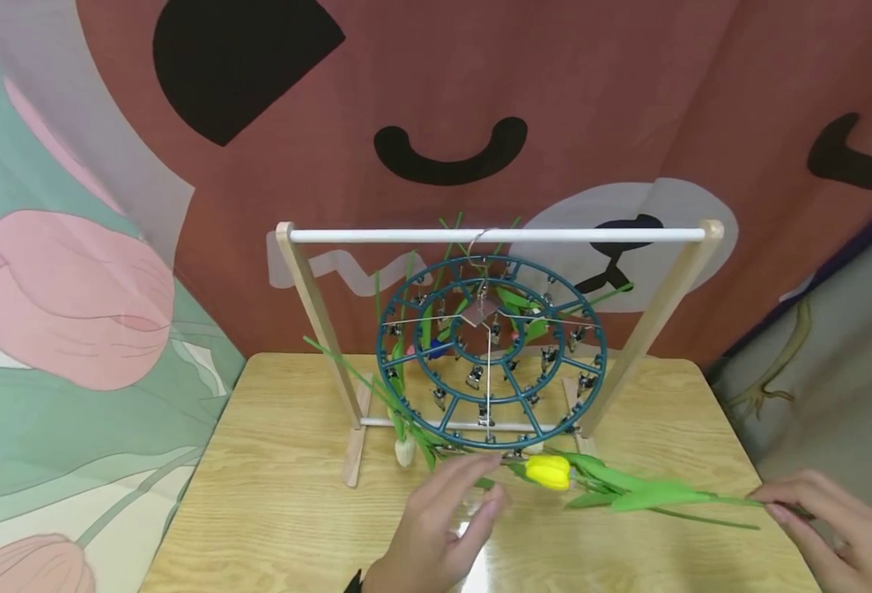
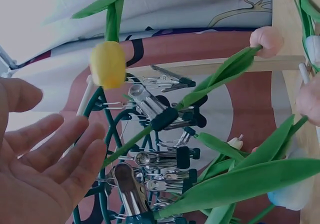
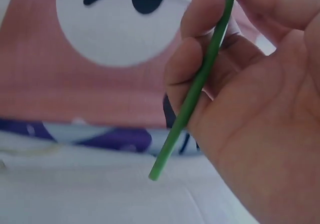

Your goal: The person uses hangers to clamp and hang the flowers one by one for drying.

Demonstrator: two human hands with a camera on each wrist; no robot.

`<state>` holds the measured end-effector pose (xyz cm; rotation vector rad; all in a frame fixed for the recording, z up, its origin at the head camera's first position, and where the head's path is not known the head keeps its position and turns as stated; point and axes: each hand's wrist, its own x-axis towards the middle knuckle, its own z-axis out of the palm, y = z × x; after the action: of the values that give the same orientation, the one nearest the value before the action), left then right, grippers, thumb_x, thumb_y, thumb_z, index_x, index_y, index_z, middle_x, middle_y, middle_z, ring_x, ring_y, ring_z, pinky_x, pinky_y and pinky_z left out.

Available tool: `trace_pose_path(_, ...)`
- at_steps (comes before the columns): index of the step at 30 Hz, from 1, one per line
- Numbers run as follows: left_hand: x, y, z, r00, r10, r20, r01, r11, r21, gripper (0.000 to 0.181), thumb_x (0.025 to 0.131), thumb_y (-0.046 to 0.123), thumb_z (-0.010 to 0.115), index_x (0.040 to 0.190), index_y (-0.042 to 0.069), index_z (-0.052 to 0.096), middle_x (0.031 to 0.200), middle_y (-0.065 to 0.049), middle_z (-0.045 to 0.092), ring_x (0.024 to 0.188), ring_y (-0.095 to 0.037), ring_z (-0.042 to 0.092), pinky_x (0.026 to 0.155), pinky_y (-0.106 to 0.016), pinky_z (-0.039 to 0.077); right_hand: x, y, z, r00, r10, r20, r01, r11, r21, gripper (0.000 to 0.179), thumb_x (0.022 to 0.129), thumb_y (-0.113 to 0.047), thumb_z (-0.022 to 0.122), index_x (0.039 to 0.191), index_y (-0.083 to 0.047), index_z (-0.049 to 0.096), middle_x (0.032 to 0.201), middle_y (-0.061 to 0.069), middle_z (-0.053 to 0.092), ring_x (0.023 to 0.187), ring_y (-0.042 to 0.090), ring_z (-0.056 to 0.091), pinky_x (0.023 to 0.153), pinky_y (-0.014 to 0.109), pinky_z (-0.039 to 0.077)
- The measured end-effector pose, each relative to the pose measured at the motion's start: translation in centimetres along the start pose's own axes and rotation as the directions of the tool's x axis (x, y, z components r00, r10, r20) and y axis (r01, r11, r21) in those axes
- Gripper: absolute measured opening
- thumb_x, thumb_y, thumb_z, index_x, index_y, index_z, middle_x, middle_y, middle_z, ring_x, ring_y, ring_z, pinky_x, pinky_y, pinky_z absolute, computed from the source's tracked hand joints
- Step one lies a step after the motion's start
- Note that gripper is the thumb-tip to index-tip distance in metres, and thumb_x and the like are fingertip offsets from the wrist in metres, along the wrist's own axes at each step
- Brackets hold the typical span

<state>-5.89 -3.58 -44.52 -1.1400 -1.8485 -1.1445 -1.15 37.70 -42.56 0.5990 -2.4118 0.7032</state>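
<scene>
A yellow artificial tulip point(image 1: 548, 472) lies sideways in front of a round teal clip hanger point(image 1: 450, 418). My right hand point(image 1: 839, 527) pinches its green stem point(image 3: 200, 81) near the cut end. Close to the bloom and the hanger's front rim, my left hand point(image 1: 443, 515) holds nothing, its fingers apart in the left wrist view. Metal clips point(image 2: 162, 158) with dark green tips hang from the rings. Some of them grip other tulips, among them a pink one point(image 2: 266, 40) and a white one point(image 1: 404, 451).
The hanger hooks onto a white rod point(image 1: 376, 235) between two wooden posts point(image 1: 650, 317). This stand rests on a wood-grain table point(image 1: 258, 461). Behind it hangs a printed cloth point(image 1: 436, 74) with a brown cartoon animal; another cloth with pink tulips point(image 1: 72, 296) covers the left side.
</scene>
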Motion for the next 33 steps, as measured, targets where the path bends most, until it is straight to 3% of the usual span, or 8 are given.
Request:
trace_pose_path(5, 0.3, 0.3, -0.3, 1.0, -0.005, 0.02, 0.005, 1.0, 0.009, 0.038, 0.101, 0.012, 0.063, 0.132, -0.01, 0.058, 0.126, -0.021, 0.068, 0.116, -0.029, 0.067, 0.106, -0.032, 0.057, 1.7, -1.0, 1.6, 0.985, -0.106, 0.139, 0.099, 0.994, 0.055, 0.022, 0.095, -0.002, 0.071, 0.105, -0.023, 0.071, 0.104, -0.017, 0.064, 0.1, -0.011, 0.053, 0.079, 0.005, 0.046)
trace_pose_path(9, 0.4, 0.9, -0.6, 0.989, -0.039, 0.146, 0.026, 0.996, 0.087, 0.041, 0.103, 0.016, 0.061, 0.138, -0.006, 0.056, 0.132, -0.017, 0.068, 0.121, -0.025, 0.067, 0.108, -0.031, 0.056, 3.2, -2.2, 3.5, 0.974, -0.149, 0.172, 0.129, 0.984, 0.122, 0.019, 0.099, -0.009, 0.067, 0.107, -0.026, 0.069, 0.104, -0.018, 0.062, 0.094, -0.009, 0.054, 0.072, 0.006, 0.045)
trace_pose_path(16, 0.2, 1.9, -0.1, 0.893, -0.181, 0.411, 0.087, 0.967, 0.239, 0.053, 0.102, 0.022, 0.065, 0.148, 0.001, 0.05, 0.142, -0.013, 0.063, 0.128, -0.025, 0.064, 0.107, -0.034, 0.057, 5.6, -4.6, 6.6, 0.965, -0.2, 0.172, 0.172, 0.971, 0.164, 0.024, 0.107, -0.034, 0.047, 0.104, -0.028, 0.07, 0.102, -0.016, 0.06, 0.082, -0.006, 0.052, 0.065, 0.004, 0.041)
trace_pose_path(20, -0.2, 1.9, 0.5, 0.837, -0.276, 0.473, 0.162, 0.95, 0.267, 0.049, 0.102, 0.022, 0.067, 0.144, 0.001, 0.054, 0.134, -0.01, 0.069, 0.12, -0.02, 0.069, 0.1, -0.027, 0.06, 6.6, -5.9, 7.6, 0.957, -0.254, 0.139, 0.239, 0.964, 0.113, 0.041, 0.112, -0.038, 0.037, 0.1, -0.022, 0.073, 0.099, -0.014, 0.06, 0.082, -0.004, 0.051, 0.068, 0.005, 0.043)
trace_pose_path(22, -0.4, 1.8, 0.7, 0.823, -0.312, 0.475, 0.189, 0.939, 0.288, 0.044, 0.099, 0.017, 0.069, 0.139, 0.001, 0.06, 0.124, -0.009, 0.074, 0.111, -0.017, 0.072, 0.094, -0.022, 0.061, 6.9, -6.5, 7.9, 0.955, -0.269, 0.125, 0.263, 0.963, 0.059, 0.045, 0.113, -0.039, 0.034, 0.099, -0.022, 0.074, 0.098, -0.016, 0.06, 0.083, -0.003, 0.052, 0.07, 0.007, 0.045)
trace_pose_path(24, -0.6, 1.7, 1.0, 0.823, -0.341, 0.454, 0.223, 0.93, 0.293, 0.037, 0.097, 0.008, 0.069, 0.133, 0.002, 0.065, 0.116, -0.007, 0.076, 0.104, -0.015, 0.074, 0.09, -0.017, 0.061, 7.2, -6.9, 8.0, 0.955, -0.278, 0.107, 0.277, 0.96, 0.022, 0.048, 0.114, -0.039, 0.033, 0.098, -0.022, 0.075, 0.097, -0.016, 0.06, 0.083, -0.001, 0.052, 0.071, 0.011, 0.046)
trace_pose_path(28, -1.0, 1.3, 1.5, 0.852, -0.376, 0.363, 0.287, 0.917, 0.278, 0.029, 0.093, -0.003, 0.069, 0.12, 0.006, 0.073, 0.108, -0.004, 0.076, 0.095, -0.011, 0.074, 0.085, -0.008, 0.058, 7.5, -7.6, 7.9, 0.955, -0.282, 0.09, 0.285, 0.958, -0.017, 0.05, 0.114, -0.04, 0.032, 0.099, -0.022, 0.076, 0.097, -0.014, 0.064, 0.084, 0.003, 0.056, 0.075, 0.017, 0.048)
trace_pose_path(33, -1.2, 1.2, 1.6, 0.863, -0.423, 0.276, 0.358, 0.898, 0.257, 0.028, 0.084, -0.008, 0.077, 0.108, 0.006, 0.079, 0.091, 0.002, 0.066, 0.078, 0.001, 0.059, 0.069, 0.002, 0.049, 7.8, -8.2, 7.6, 0.951, -0.306, 0.044, 0.304, 0.951, 0.057, 0.044, 0.112, -0.039, 0.04, 0.097, -0.019, 0.076, 0.1, -0.01, 0.067, 0.091, 0.007, 0.06, 0.085, 0.014, 0.05)
